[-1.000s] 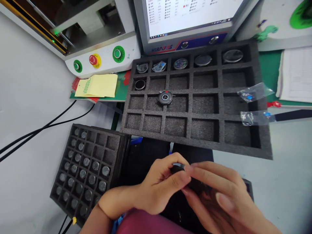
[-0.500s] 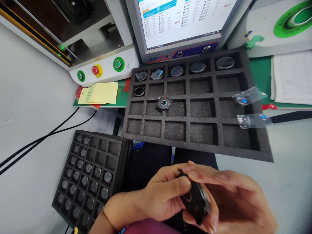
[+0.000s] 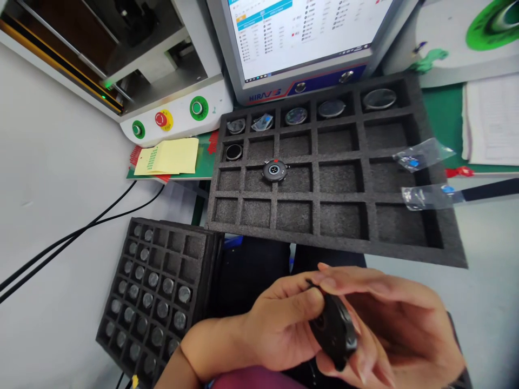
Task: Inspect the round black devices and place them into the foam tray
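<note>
Low in the picture, both my hands hold one round black disc-shaped part (image 3: 334, 332) close to my body. My left hand (image 3: 275, 329) pinches its left edge with thumb and fingers. My right hand (image 3: 389, 329) cups it from the right and from below. Beyond the hands lies a large black foam tray (image 3: 324, 189) with square pockets. Its far row holds several round parts, and one black ring sits in the second row at the left. A round dark part with a red mark (image 3: 274, 170) rests on a tray divider.
A smaller foam tray (image 3: 158, 292) at the lower left holds several silver discs. Behind stand a monitor (image 3: 300, 38) and a machine panel with green buttons and a red stop button (image 3: 162, 119). A yellow pad (image 3: 168, 156), two plastic bags (image 3: 425, 194) and black cables (image 3: 81, 232) lie around.
The black part has turned in my hands from edge-on to showing its face, and both hands have shifted slightly right. The view has tilted a little upward.
</note>
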Demonstrator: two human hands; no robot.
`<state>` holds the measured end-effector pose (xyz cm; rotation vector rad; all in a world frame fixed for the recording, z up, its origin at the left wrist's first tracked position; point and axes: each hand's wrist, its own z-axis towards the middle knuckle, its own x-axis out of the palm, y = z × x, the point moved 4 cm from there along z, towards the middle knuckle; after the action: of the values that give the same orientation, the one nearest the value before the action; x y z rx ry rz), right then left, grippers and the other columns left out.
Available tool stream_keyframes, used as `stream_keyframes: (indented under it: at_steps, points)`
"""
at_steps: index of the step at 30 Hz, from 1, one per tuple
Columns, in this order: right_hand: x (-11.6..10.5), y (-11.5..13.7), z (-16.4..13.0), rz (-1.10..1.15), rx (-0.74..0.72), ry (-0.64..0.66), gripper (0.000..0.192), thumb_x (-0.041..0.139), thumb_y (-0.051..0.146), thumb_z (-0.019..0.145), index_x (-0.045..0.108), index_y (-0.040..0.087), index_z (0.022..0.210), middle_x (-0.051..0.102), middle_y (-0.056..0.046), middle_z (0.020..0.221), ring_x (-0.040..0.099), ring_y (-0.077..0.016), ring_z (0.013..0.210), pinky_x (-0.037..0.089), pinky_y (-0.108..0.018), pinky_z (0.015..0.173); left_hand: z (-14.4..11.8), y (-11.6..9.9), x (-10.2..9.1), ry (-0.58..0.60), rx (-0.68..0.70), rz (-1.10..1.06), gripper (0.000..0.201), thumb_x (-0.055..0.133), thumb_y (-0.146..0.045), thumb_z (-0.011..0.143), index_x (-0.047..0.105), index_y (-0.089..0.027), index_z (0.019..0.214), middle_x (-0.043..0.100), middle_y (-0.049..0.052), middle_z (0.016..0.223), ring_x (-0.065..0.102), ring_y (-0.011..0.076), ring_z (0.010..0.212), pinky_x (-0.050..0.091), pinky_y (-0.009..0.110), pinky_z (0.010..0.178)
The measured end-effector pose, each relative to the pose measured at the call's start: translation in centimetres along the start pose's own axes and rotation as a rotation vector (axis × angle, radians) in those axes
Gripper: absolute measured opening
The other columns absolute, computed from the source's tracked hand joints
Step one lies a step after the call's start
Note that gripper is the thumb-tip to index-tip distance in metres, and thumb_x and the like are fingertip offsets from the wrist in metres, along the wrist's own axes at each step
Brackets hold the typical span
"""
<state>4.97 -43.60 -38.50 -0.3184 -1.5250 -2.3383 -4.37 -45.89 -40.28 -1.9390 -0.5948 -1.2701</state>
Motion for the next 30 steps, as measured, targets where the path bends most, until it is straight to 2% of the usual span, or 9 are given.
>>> stream_keyframes:
  at_steps: [3, 6, 9, 12, 16, 19, 23, 27, 30]
  points:
    - [0.0, 0.2, -0.1, -0.014, -0.027, -0.024, 0.067, 0.088, 0.017, 0.066, 0.057, 0.019, 0.126, 0.072, -0.004, 0.108, 0.070, -0.0173, 0.098, 0.059, -0.025, 0.093, -0.2, 0.2, -0.3, -0.011, -0.023, 0.002, 0.043, 0.062, -0.055, 0.084, 0.062, -0.012, 0.079, 0.060, 0.003, 0.053, 0.052, 0.0103, 0.046, 0.037, 0.016, 0.038]
    - [-0.1, 0.1, -0.3, -0.028, -0.022, -0.036, 0.067, 0.087, 0.019, 0.068, 0.057, 0.020, 0.127, 0.072, -0.004, 0.109, 0.070, -0.0188, 0.098, 0.061, -0.028, 0.091, -0.3, 0.4, -0.7, -0.034, -0.042, 0.001, 0.046, 0.063, -0.058, 0.080, 0.061, -0.012, 0.075, 0.060, 0.004, 0.052, 0.051, 0.0099, 0.044, 0.036, 0.016, 0.038]
    - [-0.3, 0.0, -0.6, -0.010, -0.038, 0.004, 0.070, 0.085, 0.017, 0.070, 0.053, 0.020, 0.132, 0.072, -0.004, 0.112, 0.071, -0.0197, 0.098, 0.060, -0.032, 0.094, -0.1, 0.4, -0.6, -0.014, -0.048, -0.003, 0.047, 0.062, -0.059, 0.077, 0.060, -0.012, 0.072, 0.058, 0.004, 0.047, 0.053, 0.0119, 0.041, 0.036, 0.019, 0.038]
    - [-0.5, -0.3, -0.8, 0.014, -0.055, 0.076, 0.078, 0.084, 0.010, 0.070, 0.047, 0.019, 0.138, 0.069, -0.004, 0.121, 0.068, -0.0191, 0.106, 0.056, -0.033, 0.101, 0.3, 0.2, -0.2, 0.000, -0.046, -0.013, 0.044, 0.059, -0.056, 0.078, 0.061, -0.013, 0.073, 0.055, 0.003, 0.043, 0.054, 0.0143, 0.042, 0.035, 0.021, 0.038]
    - [-0.6, -0.5, -0.5, 0.040, -0.032, 0.116, 0.066, 0.080, 0.008, 0.073, 0.050, 0.018, 0.131, 0.069, -0.006, 0.118, 0.067, -0.0183, 0.110, 0.053, -0.032, 0.103, 0.5, -0.1, 0.5, -0.014, -0.051, -0.035, 0.040, 0.052, -0.054, 0.079, 0.058, -0.015, 0.071, 0.050, 0.000, 0.045, 0.048, 0.0120, 0.043, 0.034, 0.023, 0.044]
    - [-0.3, -0.5, -0.1, 0.056, -0.038, 0.118, 0.056, 0.078, 0.008, 0.074, 0.053, 0.017, 0.124, 0.071, -0.006, 0.111, 0.068, -0.0178, 0.106, 0.051, -0.034, 0.106, 0.3, -0.4, 0.9, -0.082, -0.082, -0.042, 0.039, 0.052, -0.055, 0.078, 0.054, -0.017, 0.068, 0.046, -0.002, 0.046, 0.043, 0.0110, 0.045, 0.033, 0.025, 0.051]
    - [0.0, -0.5, 0.0, 0.088, -0.038, 0.134, 0.059, 0.081, 0.007, 0.071, 0.053, 0.020, 0.121, 0.071, -0.004, 0.111, 0.068, -0.0175, 0.107, 0.048, -0.035, 0.109, -0.1, -0.5, 0.8, -0.185, -0.141, 0.048, 0.049, 0.045, -0.062, 0.080, 0.052, -0.017, 0.061, 0.045, 0.000, 0.045, 0.043, 0.0110, 0.046, 0.030, 0.028, 0.052]
    - [-0.1, -0.9, -0.3, 0.109, -0.027, 0.115, 0.062, 0.082, 0.006, 0.069, 0.053, 0.021, 0.122, 0.070, -0.003, 0.117, 0.068, -0.0175, 0.108, 0.048, -0.035, 0.109, 0.0, -0.5, 0.8, -0.158, -0.084, 0.029, 0.047, 0.046, -0.058, 0.080, 0.057, -0.016, 0.063, 0.042, -0.001, 0.042, 0.043, 0.0118, 0.047, 0.029, 0.027, 0.050]
    - [-0.4, -1.2, -0.4, 0.106, -0.021, 0.064, 0.058, 0.080, 0.007, 0.072, 0.053, 0.020, 0.122, 0.068, -0.004, 0.119, 0.067, -0.0175, 0.108, 0.050, -0.036, 0.108, 0.3, -0.5, 0.5, -0.186, -0.067, 0.032, 0.042, 0.053, -0.056, 0.078, 0.058, -0.016, 0.067, 0.042, -0.001, 0.044, 0.046, 0.0127, 0.050, 0.032, 0.026, 0.052]
